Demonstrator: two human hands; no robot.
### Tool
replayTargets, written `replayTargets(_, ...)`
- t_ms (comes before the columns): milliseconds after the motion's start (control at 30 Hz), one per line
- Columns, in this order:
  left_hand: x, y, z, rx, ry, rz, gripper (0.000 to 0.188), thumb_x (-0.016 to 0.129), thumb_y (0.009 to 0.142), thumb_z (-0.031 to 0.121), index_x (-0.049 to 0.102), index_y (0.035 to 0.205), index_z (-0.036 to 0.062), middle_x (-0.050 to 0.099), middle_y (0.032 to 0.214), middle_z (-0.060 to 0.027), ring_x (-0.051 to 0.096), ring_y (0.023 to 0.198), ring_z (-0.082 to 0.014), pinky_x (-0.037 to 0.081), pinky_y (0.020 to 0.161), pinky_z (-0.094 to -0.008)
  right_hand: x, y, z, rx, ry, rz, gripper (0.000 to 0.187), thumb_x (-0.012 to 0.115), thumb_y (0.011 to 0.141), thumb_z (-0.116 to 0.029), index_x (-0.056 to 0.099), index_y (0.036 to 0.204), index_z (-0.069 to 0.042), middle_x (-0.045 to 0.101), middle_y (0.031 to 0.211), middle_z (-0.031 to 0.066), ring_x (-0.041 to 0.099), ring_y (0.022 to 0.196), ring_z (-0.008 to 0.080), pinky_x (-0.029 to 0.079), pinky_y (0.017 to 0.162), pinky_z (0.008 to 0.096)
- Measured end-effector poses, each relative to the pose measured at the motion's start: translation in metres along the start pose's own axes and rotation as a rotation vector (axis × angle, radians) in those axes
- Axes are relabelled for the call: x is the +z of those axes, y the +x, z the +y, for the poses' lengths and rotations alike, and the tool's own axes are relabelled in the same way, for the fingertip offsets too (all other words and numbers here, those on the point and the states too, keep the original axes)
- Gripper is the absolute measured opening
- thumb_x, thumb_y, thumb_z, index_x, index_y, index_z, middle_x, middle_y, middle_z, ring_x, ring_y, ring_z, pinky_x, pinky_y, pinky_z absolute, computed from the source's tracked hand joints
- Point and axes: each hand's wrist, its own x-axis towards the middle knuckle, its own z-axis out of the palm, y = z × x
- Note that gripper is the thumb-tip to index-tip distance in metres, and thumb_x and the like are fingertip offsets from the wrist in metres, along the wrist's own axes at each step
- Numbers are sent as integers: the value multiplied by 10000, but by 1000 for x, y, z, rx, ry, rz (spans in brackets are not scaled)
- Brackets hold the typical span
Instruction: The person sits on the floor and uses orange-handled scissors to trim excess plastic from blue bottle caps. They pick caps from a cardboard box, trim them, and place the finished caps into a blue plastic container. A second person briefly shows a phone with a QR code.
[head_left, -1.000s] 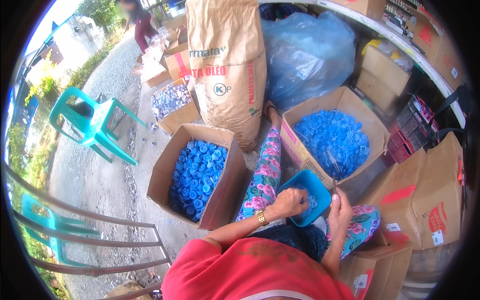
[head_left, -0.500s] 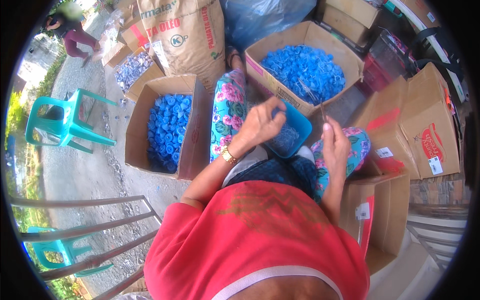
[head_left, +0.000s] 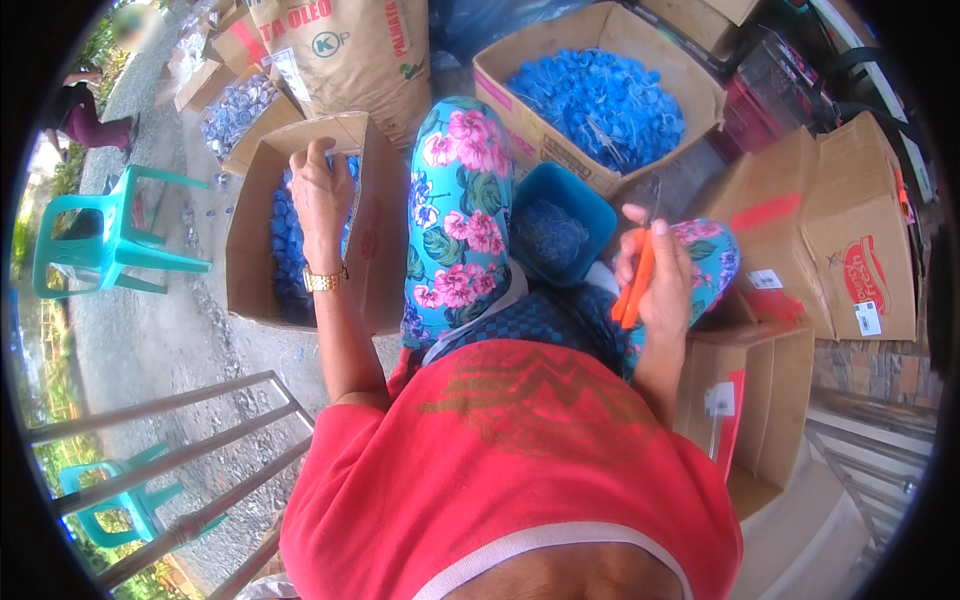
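Note:
My left hand (head_left: 320, 185), with a gold watch (head_left: 326, 279) on its wrist, is over the tall cardboard box (head_left: 388, 240) of blue plastic pieces (head_left: 288, 240). Its fingers are bent and apart, and nothing shows between them. My right hand (head_left: 660, 270) grips orange-handled pliers (head_left: 637, 280) above my right knee; their dark tip points away from me. Between my legs sits a teal plastic bin (head_left: 563, 222) with thin, pale strands (head_left: 550, 235) inside. Beyond it stands a wide cardboard box (head_left: 497, 105) full of blue pieces (head_left: 600, 105), some with pale strings.
A large brown paper sack (head_left: 350, 75) stands ahead. Cardboard boxes (head_left: 860, 240) crowd the right, with an open one (head_left: 760, 420) beside me. Metal rails (head_left: 190, 440) and green chairs (head_left: 120, 235) are at left. A person in maroon trousers (head_left: 95, 120) is far left.
My left hand has moved from over the teal bin leftward to the tall box of blue pieces. The pliers' orange handles now show in my right hand. The view has shifted slightly.

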Motion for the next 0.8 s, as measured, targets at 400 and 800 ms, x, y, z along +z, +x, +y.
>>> replayTargets(400,13,26,80,163,-154,-138,279,572,872,241,641,1106,108,572,1214,-138,532,1129,-348,235,989,-664,11,-5,24,165,142,-71,401,475,981,-354,589,1143,-6,552,739,45,506,538,102,402,471,223)
replayTargets(800,77,95,191,746,-61,-276,232,588,844,242,675,967,66,633,1014,-173,601,945,-365,470,860,-417,-14,-2,27,178,259,-7,407,477,978,-357,581,1130,6,555,735,44,499,532,111,398,470,238)
